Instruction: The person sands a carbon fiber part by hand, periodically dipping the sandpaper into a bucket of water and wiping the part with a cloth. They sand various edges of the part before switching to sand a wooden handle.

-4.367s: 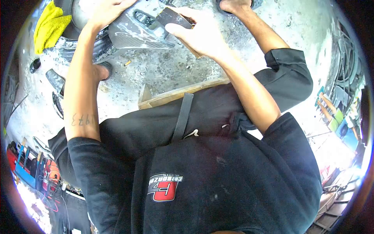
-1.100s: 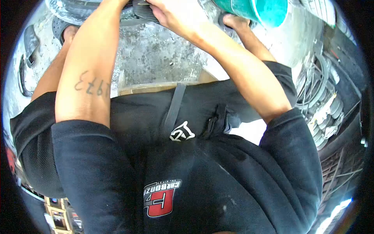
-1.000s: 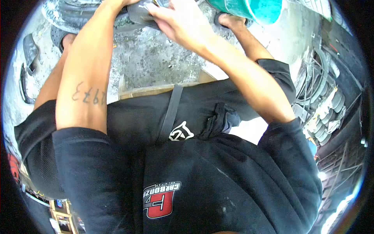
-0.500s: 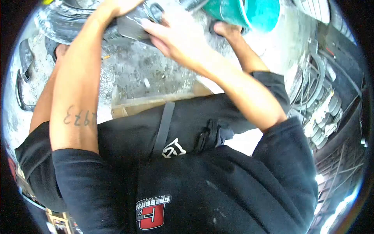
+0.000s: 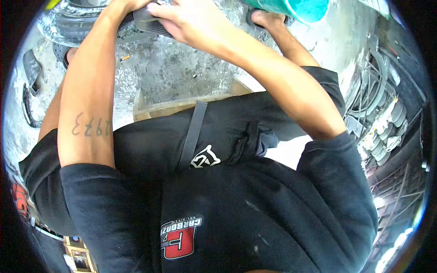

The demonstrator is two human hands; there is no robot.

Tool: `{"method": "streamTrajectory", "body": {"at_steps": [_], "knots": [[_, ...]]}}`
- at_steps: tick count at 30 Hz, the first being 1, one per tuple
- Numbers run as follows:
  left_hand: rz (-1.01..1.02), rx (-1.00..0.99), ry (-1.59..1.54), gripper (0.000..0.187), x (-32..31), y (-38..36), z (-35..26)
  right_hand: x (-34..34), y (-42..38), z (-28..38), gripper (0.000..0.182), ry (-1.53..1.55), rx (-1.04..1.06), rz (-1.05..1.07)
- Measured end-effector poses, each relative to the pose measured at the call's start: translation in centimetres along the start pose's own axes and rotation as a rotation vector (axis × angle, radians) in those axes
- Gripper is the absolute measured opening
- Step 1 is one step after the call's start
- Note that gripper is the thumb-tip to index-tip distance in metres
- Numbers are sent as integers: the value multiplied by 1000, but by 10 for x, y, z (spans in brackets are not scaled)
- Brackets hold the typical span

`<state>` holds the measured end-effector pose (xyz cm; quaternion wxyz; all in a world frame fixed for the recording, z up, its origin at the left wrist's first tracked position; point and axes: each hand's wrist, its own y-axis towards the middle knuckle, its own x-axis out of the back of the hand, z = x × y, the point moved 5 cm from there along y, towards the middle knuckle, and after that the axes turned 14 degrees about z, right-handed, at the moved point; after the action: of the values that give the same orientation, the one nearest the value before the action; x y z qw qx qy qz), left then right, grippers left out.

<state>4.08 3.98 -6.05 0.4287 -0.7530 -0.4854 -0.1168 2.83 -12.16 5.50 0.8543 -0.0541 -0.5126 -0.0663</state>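
Note:
My right hand (image 5: 193, 25) is closed, its fingers curled on a dark panel with a woven, carbon-fibre look (image 5: 152, 23) near the top edge. The panel's upper part is out of view, and the hand hides some of it. My left hand (image 5: 136, 3) is at the panel's upper left; its fingers are cut off by the frame's top. Both hands are stretched forward, past my knees.
A green bucket (image 5: 305, 10) stands at the upper right beside my foot. Dark curved parts (image 5: 33, 72) lie on the floor at left, with a cigarette butt (image 5: 125, 58) nearby. Stacked parts and hoses (image 5: 382, 118) crowd the right side. Below my legs is a wooden box-like seat (image 5: 157, 107).
The view has shifted, so hands, panel and bucket sit higher in the frame. My right hand remains on the panel. A small white piece over the floor no longer shows.

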Motion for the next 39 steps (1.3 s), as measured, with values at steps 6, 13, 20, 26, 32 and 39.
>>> {"method": "streamTrajectory", "body": {"at_steps": [6, 13, 20, 26, 32, 39], "knots": [[-172, 27, -236, 66, 14, -15, -6, -6, -26, -2, 32, 88, 26, -65], [-222, -30, -74, 66, 10, -7, -2, 11, -45, 5, 30, 71, -61, 24], [62, 199, -386, 68, 10, -16, -12, 0, 14, 5, 19, 206, 29, -114], [-251, -54, -157, 64, 7, -13, -2, -4, -17, 1, 26, 6, -79, 102], [-166, -104, -148, 56, 4, 0, 6, 12, -11, 13, 23, -106, 10, 10], [-24, -212, -95, 57, -15, 17, 19, -15, 17, 0, 33, 4, -137, 199]]}}
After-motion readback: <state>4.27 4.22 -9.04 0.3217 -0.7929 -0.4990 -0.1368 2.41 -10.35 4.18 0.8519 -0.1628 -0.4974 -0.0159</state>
